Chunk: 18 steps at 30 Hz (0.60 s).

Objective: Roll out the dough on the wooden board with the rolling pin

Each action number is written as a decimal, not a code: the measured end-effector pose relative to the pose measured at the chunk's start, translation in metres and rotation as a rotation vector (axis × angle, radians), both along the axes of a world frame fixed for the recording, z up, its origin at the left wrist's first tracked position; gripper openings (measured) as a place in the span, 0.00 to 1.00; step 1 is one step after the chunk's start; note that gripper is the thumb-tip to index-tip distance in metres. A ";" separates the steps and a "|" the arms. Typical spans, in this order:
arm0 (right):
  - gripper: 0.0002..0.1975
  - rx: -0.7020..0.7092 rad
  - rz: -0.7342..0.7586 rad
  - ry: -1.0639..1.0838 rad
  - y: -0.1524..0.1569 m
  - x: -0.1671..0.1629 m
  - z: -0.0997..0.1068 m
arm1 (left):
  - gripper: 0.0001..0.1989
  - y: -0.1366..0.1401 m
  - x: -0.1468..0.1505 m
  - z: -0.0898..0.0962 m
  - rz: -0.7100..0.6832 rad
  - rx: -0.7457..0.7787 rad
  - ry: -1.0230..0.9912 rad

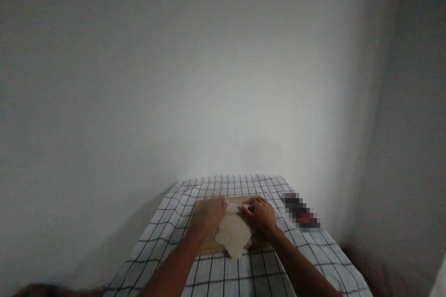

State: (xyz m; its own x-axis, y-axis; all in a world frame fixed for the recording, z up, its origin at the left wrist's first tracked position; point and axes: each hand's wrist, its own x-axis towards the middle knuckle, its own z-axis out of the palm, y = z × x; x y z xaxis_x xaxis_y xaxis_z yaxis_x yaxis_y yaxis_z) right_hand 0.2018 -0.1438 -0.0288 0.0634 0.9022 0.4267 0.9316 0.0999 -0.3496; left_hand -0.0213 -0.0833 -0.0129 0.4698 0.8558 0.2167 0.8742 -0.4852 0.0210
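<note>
A thin, pale sheet of dough lies on a light wooden board, its near tip hanging over the board's front edge. Across the far part of the dough runs a pale rolling pin, mostly covered by my hands. My left hand, slightly blurred, is closed over its left end. At the other end my right hand grips it, with the thumb on the near side and the fingers curled over the top.
A white tablecloth with dark checked lines covers the table. On its right side lies a dark and red item, blurred out by pixels. A pale wall rises behind the table, and another stands on the right.
</note>
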 end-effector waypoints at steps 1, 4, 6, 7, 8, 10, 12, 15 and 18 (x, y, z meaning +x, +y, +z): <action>0.31 -0.012 -0.002 -0.011 0.006 0.002 0.000 | 0.23 0.005 0.003 0.002 0.039 0.000 -0.002; 0.31 -0.045 -0.036 -0.101 0.025 0.004 0.002 | 0.23 0.024 0.013 0.007 0.132 -0.011 -0.022; 0.29 -0.086 -0.051 -0.175 0.036 0.003 0.005 | 0.24 0.037 0.020 0.006 0.165 -0.040 -0.031; 0.26 -0.108 -0.049 -0.206 0.041 0.003 0.007 | 0.24 0.043 0.022 0.006 0.166 -0.046 -0.032; 0.25 -0.126 -0.057 -0.223 0.046 0.002 0.008 | 0.25 0.050 0.024 0.005 0.158 -0.053 -0.031; 0.23 -0.146 -0.072 -0.239 0.055 0.002 0.011 | 0.25 0.062 0.026 0.003 0.132 -0.078 -0.029; 0.22 -0.149 -0.095 -0.245 0.064 0.003 0.012 | 0.26 0.074 0.027 0.003 0.109 -0.119 -0.029; 0.21 -0.160 -0.117 -0.252 0.074 0.005 0.014 | 0.26 0.090 0.029 0.003 0.090 -0.151 -0.035; 0.21 -0.183 -0.126 -0.259 0.080 0.006 0.017 | 0.25 0.099 0.031 0.003 0.068 -0.148 -0.033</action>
State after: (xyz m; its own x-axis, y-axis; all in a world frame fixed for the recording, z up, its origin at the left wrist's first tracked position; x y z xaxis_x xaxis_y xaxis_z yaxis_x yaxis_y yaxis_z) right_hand 0.2082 -0.0639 -0.0119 0.0897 0.9574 0.2746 0.9928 -0.0639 -0.1016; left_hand 0.0098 0.0156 -0.0099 0.4042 0.9092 0.1000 0.9027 -0.4141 0.1171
